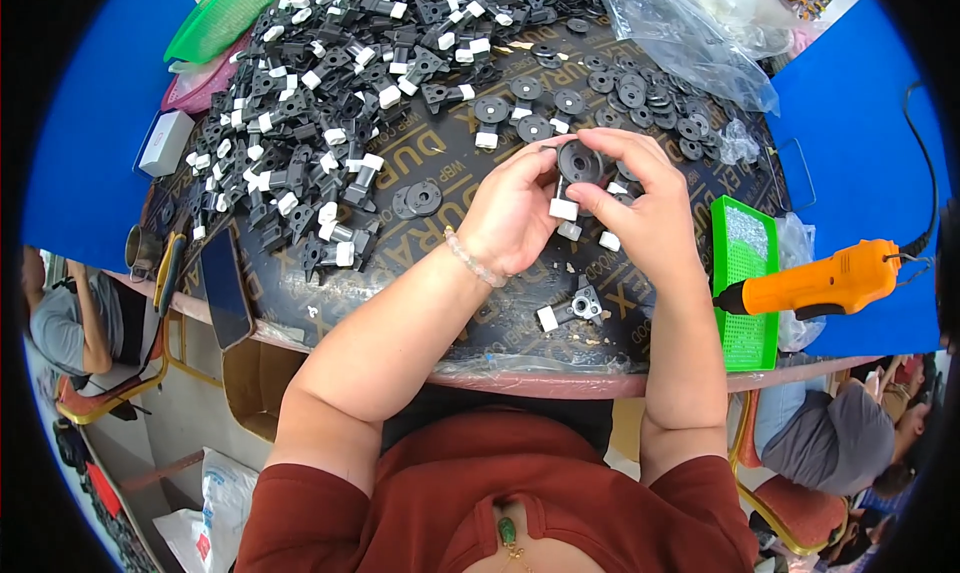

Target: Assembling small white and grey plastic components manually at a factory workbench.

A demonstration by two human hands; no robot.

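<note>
Above the middle of the table, both hands hold a black plastic part with a white end cap (pixel 563 209). A round black disc (pixel 580 161) sits on its upper end. My right hand (pixel 640 198) grips the disc between thumb and fingers. From the other side my left hand (pixel 510 208) curls around the part, its fingers partly hidden behind it. A similar part with a white cap (pixel 574 309) lies on the table below the hands, its round hub facing up. Several parts with discs (pixel 491 110) lie just beyond my hands.
A large heap of black parts with white caps (pixel 330 103) covers the left and back. Loose discs (pixel 640 93) lie at the back right under a plastic bag (pixel 690 33). An orange electric screwdriver (pixel 820 281) rests across a green tray (pixel 745 343). A phone (pixel 228 283) lies left.
</note>
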